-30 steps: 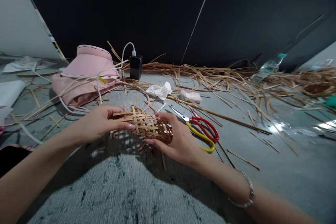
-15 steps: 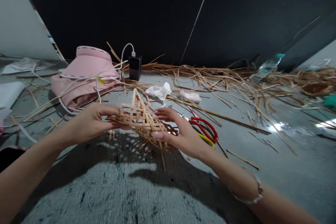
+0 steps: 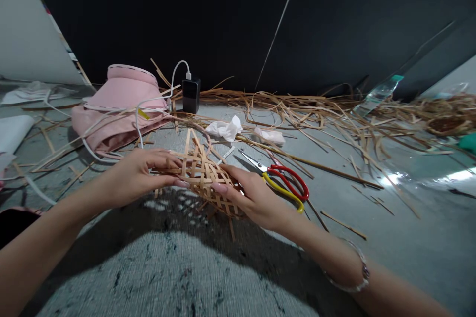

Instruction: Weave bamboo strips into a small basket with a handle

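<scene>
Closer together than in the earlier frame, the left hand (image 3: 136, 177) and right hand (image 3: 255, 201) held a narrow grip, pressing either side of the woven bamboo-strip sleeve (image 3: 204, 183) at lower centre, just left of the red-and-yellow scissors (image 3: 284, 174). Weaving looked under way; loose strip ends seemed to call for tightening.

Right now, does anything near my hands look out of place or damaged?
Yes: the woven bamboo piece between your left hand and right hand looks ragged, loose strip ends sticking out unevenly. Stray strips lie around the red-and-yellow scissors.
</scene>
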`<action>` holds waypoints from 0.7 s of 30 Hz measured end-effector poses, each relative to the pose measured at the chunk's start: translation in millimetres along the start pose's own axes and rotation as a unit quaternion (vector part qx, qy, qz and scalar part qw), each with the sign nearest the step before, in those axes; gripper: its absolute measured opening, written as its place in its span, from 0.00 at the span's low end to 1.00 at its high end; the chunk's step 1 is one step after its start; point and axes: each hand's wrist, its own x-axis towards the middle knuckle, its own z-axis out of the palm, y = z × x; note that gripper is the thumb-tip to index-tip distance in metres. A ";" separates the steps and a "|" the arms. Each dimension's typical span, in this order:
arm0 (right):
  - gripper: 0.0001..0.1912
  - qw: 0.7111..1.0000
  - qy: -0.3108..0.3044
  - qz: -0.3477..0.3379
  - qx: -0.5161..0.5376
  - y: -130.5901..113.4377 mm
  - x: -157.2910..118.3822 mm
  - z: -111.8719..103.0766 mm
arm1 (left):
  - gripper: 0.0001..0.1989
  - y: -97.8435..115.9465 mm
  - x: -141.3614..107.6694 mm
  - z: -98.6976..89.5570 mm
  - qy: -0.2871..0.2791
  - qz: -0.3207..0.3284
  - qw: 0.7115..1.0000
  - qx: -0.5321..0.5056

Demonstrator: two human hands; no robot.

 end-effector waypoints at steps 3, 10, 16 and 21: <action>0.23 1.000 0.015 0.000 0.024 2.2 -1.4 -1.7 | 0.08 -1.9 -0.4 -0.1 0.001 -0.006 1.000 0.009; 0.27 0.998 0.063 0.000 0.021 7.9 -3.8 3.8 | 0.08 -4.1 -1.7 0.8 0.013 -0.025 0.999 0.024; 0.27 0.996 0.082 -0.040 -0.006 8.0 -3.4 8.9 | 0.08 -1.9 -2.4 1.7 0.013 0.002 0.999 0.029; 0.28 0.995 0.092 -0.027 -0.022 6.4 -3.3 11.6 | 0.08 0.1 -3.2 3.8 0.027 0.015 0.999 0.031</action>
